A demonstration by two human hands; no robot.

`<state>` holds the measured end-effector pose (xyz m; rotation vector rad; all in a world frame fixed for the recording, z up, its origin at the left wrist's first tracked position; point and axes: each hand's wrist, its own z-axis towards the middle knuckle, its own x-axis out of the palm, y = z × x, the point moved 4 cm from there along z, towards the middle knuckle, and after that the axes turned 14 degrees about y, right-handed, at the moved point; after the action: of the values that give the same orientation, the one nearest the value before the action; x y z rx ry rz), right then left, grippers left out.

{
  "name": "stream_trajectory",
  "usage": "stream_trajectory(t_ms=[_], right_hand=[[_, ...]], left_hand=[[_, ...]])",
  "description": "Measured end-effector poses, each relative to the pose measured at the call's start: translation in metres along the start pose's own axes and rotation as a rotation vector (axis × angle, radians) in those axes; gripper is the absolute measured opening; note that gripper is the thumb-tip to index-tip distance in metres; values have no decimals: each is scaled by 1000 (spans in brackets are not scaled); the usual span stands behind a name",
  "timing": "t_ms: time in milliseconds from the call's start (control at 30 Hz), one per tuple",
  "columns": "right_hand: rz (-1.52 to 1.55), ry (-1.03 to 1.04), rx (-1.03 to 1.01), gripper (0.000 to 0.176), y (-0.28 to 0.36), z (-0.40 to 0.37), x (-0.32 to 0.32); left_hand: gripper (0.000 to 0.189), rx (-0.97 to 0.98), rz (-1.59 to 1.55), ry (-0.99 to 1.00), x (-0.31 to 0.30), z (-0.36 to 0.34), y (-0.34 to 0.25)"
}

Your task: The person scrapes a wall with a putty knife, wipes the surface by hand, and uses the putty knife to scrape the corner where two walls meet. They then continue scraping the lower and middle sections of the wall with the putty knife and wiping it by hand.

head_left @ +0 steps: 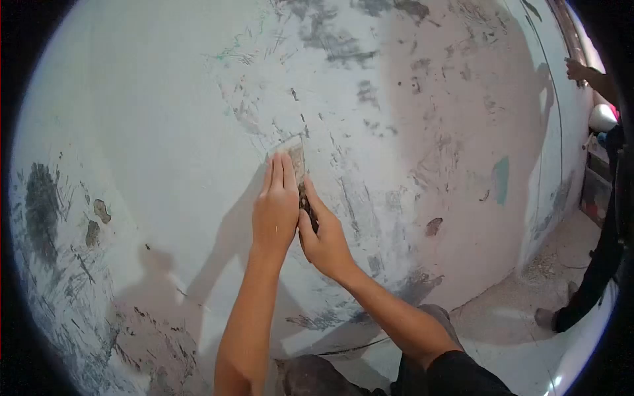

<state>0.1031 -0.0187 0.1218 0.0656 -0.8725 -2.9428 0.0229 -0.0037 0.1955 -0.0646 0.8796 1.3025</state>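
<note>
My right hand (323, 241) is closed around the dark handle (304, 198) of a putty knife. The knife's broad, stained blade (296, 157) points up, its top edge against the wall. My left hand (276, 204) lies along the blade with its fingers stretched out flat over the blade's left part. The left thumb is hidden. Around the blade the pale wall (178, 132) is marked with scrapes, nicks and dark smudges.
Dark patches (41, 211) and chipped spots (102, 210) mark the wall at left. At far right another person's hand (577, 70) is raised near the wall, a dark-clothed leg (594, 277) below. Debris (541, 267) lies on the floor along the wall. Crates (596, 188) stand behind that person.
</note>
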Motion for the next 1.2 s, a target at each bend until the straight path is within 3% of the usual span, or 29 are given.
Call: stream_trajectory(t_ms=[167,200,367,433,533,767,867,967,1033,1100,1200], right_hand=[[56,46,78,59,1,5,-5],[-11,-15,-69,57,6,5,-5],[35,20,-15,56,-7,7,-2],[-44,-28,-124,57,-6,12,-2],[9,1,3,57,0,3,6],[85,-19,36,57,4,9,11],[26,-41,-38,57,-3,14,11],[43,10,87,57,9,12,10],[-12,4,35,56,8,16,12],[253,-11,66,57,14,10,14],[237,14,88,58,20,11,16]], left_hand=[[60,-36,-25,-79,-4,6,-2],[61,-45,-62,-41,-5,5,-1],[60,-39,19,-13,-1,5,1],[59,-6,46,-62,-5,9,4],[59,-38,-16,-13,-5,3,3],[62,-21,-75,-28,-7,9,12],[60,-20,-47,-33,-7,13,14],[58,-18,-134,-59,-10,11,13],[54,-28,-71,-62,-6,20,20],[53,53,-48,-143,-5,14,20],[57,1,-36,-79,-12,24,19]])
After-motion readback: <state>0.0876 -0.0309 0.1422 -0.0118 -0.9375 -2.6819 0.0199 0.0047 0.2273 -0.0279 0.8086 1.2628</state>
